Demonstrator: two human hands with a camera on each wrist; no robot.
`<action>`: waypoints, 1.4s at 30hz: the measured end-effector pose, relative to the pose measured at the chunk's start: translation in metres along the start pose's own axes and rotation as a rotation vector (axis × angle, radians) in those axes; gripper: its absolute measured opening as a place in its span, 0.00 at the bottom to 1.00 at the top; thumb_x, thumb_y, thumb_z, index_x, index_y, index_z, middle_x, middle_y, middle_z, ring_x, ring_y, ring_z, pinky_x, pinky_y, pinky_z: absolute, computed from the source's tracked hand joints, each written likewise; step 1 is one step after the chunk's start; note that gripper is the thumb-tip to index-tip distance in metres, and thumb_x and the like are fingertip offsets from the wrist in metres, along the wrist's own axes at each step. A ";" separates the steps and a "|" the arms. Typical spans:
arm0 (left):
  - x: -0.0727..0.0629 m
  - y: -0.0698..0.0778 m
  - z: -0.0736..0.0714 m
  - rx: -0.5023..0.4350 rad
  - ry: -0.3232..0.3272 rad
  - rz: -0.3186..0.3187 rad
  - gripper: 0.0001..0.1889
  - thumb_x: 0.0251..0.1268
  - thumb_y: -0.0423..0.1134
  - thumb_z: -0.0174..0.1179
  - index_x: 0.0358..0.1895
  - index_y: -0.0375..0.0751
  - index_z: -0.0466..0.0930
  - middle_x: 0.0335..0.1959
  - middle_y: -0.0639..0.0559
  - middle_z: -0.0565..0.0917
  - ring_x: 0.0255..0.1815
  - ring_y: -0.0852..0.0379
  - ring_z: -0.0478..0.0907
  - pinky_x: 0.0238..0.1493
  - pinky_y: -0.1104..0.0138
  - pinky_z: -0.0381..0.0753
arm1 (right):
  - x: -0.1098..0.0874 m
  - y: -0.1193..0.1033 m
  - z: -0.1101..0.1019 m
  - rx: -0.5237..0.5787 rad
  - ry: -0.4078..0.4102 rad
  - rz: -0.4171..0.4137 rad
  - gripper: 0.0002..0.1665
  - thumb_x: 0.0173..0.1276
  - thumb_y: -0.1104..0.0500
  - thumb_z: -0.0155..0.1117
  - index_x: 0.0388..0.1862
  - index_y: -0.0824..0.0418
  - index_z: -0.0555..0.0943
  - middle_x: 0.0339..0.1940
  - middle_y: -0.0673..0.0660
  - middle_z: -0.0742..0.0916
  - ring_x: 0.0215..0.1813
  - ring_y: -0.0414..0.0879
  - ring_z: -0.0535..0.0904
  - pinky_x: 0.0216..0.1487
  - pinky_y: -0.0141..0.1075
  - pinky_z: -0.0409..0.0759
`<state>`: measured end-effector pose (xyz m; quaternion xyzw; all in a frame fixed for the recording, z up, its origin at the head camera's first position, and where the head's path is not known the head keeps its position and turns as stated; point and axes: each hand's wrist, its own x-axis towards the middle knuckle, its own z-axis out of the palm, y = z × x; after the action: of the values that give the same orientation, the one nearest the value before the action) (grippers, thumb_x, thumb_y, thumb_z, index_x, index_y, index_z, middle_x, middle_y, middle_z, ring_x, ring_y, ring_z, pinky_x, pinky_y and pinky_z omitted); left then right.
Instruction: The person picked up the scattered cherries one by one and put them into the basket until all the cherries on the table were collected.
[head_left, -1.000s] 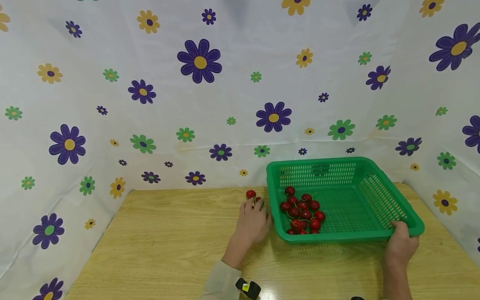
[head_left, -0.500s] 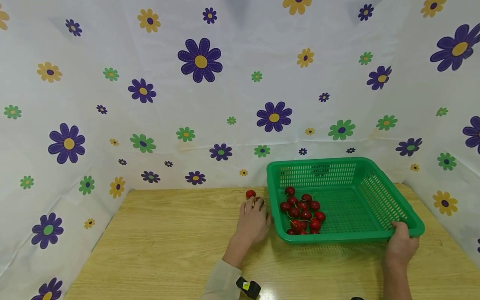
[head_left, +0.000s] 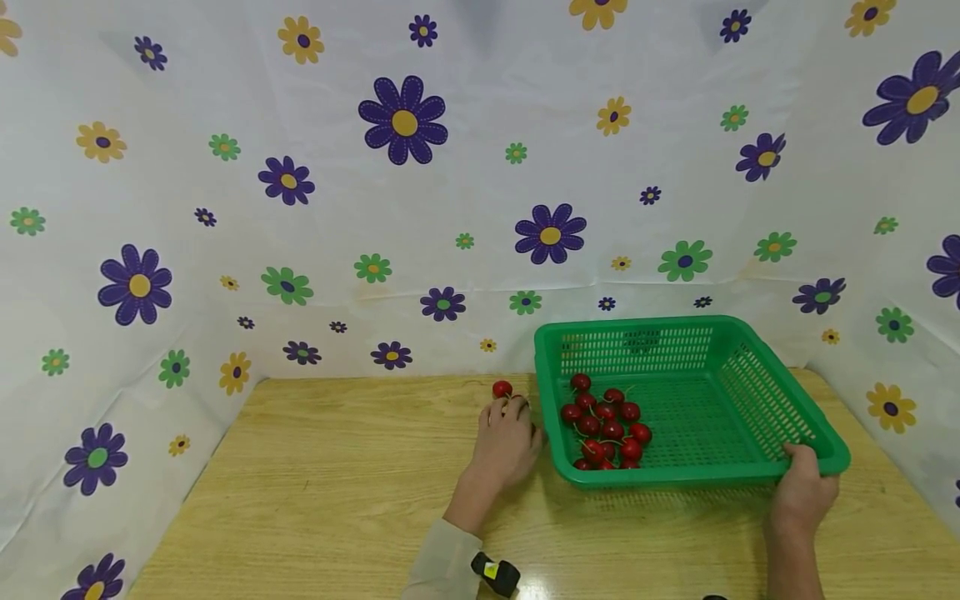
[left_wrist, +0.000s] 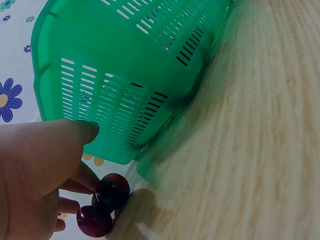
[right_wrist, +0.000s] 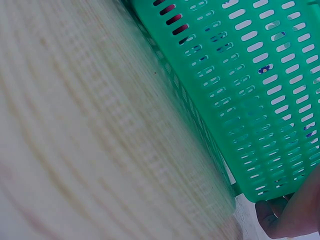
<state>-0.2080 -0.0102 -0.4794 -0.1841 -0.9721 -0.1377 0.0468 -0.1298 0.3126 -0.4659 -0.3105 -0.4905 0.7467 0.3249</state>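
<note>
My left hand [head_left: 506, 446] reaches palm down to a few red cherries [head_left: 502, 389] at the table's back edge, just left of the green plastic basket [head_left: 675, 477]. In the left wrist view its fingers touch the dark red cherries [left_wrist: 112, 191], while the thumb stands apart from them, beside the basket wall [left_wrist: 115, 100]. The fingers partly hide these cherries in the head view. My right hand [head_left: 802, 492] grips the basket's rim at the front right corner, thumb on top. Several cherries with stems [head_left: 611, 429] lie in the left part of the basket.
A wooden table [head_left: 337, 483] carries the basket. White cloth [head_left: 450, 192] printed with flowers hangs behind it and along both sides. A black wrist strap [head_left: 497, 575] sits by the left sleeve [head_left: 442, 560].
The left fingers shift very slightly over the cherries at the back edge. The right hand and the basket keep their places.
</note>
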 end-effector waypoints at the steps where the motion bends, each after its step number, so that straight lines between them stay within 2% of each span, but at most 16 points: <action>1: 0.000 0.000 0.000 -0.004 0.000 0.000 0.19 0.77 0.45 0.49 0.58 0.36 0.77 0.65 0.44 0.70 0.68 0.41 0.62 0.71 0.49 0.59 | 0.000 0.000 0.000 0.000 0.002 0.001 0.12 0.69 0.62 0.51 0.47 0.53 0.77 0.42 0.46 0.80 0.44 0.37 0.73 0.44 0.23 0.69; 5: 0.000 -0.002 0.000 -0.007 -0.003 -0.015 0.18 0.77 0.47 0.50 0.56 0.37 0.79 0.66 0.41 0.69 0.69 0.40 0.61 0.70 0.48 0.60 | 0.000 0.001 0.000 0.001 0.002 0.006 0.12 0.68 0.62 0.51 0.48 0.53 0.76 0.42 0.45 0.80 0.45 0.37 0.73 0.44 0.23 0.69; 10: -0.001 -0.004 0.004 0.002 -0.004 -0.053 0.21 0.77 0.50 0.49 0.58 0.38 0.78 0.65 0.37 0.68 0.68 0.37 0.62 0.68 0.46 0.60 | 0.001 0.002 0.000 0.012 0.000 0.005 0.12 0.68 0.63 0.51 0.47 0.53 0.76 0.41 0.45 0.80 0.45 0.37 0.73 0.44 0.23 0.69; 14: -0.001 -0.006 0.006 -0.001 -0.001 -0.076 0.21 0.78 0.51 0.48 0.55 0.37 0.79 0.63 0.36 0.69 0.65 0.37 0.63 0.67 0.46 0.61 | 0.000 0.001 0.001 0.029 0.000 0.004 0.12 0.68 0.63 0.51 0.48 0.54 0.76 0.42 0.45 0.80 0.44 0.37 0.73 0.44 0.23 0.69; 20: -0.001 -0.005 0.002 0.007 -0.020 -0.089 0.25 0.78 0.54 0.46 0.53 0.34 0.80 0.62 0.36 0.72 0.64 0.37 0.66 0.66 0.47 0.63 | 0.001 0.002 0.001 0.035 0.005 -0.003 0.12 0.68 0.63 0.51 0.47 0.53 0.76 0.42 0.46 0.80 0.44 0.37 0.73 0.44 0.23 0.69; 23: 0.000 -0.006 0.000 -0.013 -0.030 -0.095 0.26 0.78 0.54 0.46 0.54 0.33 0.80 0.62 0.36 0.73 0.64 0.36 0.66 0.66 0.46 0.63 | 0.002 0.002 0.001 0.040 0.006 -0.003 0.12 0.67 0.63 0.51 0.47 0.53 0.76 0.42 0.46 0.80 0.45 0.37 0.72 0.44 0.23 0.69; 27: 0.001 -0.008 -0.003 -0.084 -0.019 -0.109 0.25 0.79 0.53 0.45 0.55 0.33 0.81 0.61 0.37 0.75 0.63 0.35 0.66 0.66 0.45 0.63 | 0.002 0.002 0.000 0.044 0.009 0.002 0.13 0.67 0.64 0.52 0.48 0.53 0.76 0.43 0.46 0.80 0.45 0.36 0.72 0.45 0.23 0.69; 30: 0.001 -0.011 -0.006 -0.135 0.026 -0.116 0.22 0.78 0.51 0.47 0.50 0.35 0.83 0.56 0.38 0.78 0.60 0.35 0.69 0.64 0.45 0.66 | 0.002 0.002 0.000 0.040 0.012 0.007 0.12 0.67 0.63 0.52 0.48 0.53 0.76 0.43 0.46 0.80 0.45 0.36 0.72 0.45 0.23 0.69; 34: 0.001 -0.017 -0.013 -0.172 0.125 -0.113 0.16 0.76 0.47 0.52 0.41 0.39 0.85 0.45 0.41 0.82 0.50 0.37 0.74 0.54 0.46 0.74 | 0.003 0.003 0.000 0.037 0.012 0.002 0.12 0.68 0.63 0.52 0.48 0.53 0.76 0.43 0.46 0.80 0.45 0.37 0.73 0.44 0.23 0.70; 38: 0.002 -0.022 -0.021 -0.189 0.224 -0.098 0.12 0.73 0.42 0.56 0.40 0.39 0.86 0.40 0.44 0.85 0.43 0.41 0.79 0.46 0.51 0.78 | 0.003 0.003 -0.001 0.031 0.007 -0.005 0.12 0.68 0.63 0.52 0.48 0.53 0.77 0.43 0.46 0.81 0.46 0.37 0.74 0.44 0.23 0.70; 42: 0.001 -0.027 -0.024 -0.206 0.262 -0.100 0.09 0.70 0.38 0.59 0.38 0.39 0.87 0.36 0.46 0.86 0.39 0.45 0.80 0.41 0.55 0.79 | 0.003 0.003 -0.001 0.013 0.003 -0.004 0.13 0.68 0.62 0.52 0.49 0.53 0.77 0.44 0.46 0.81 0.46 0.37 0.73 0.45 0.23 0.69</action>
<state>-0.2175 -0.0406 -0.4625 -0.1198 -0.9463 -0.2615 0.1473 -0.1316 0.3143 -0.4694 -0.3086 -0.4855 0.7488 0.3290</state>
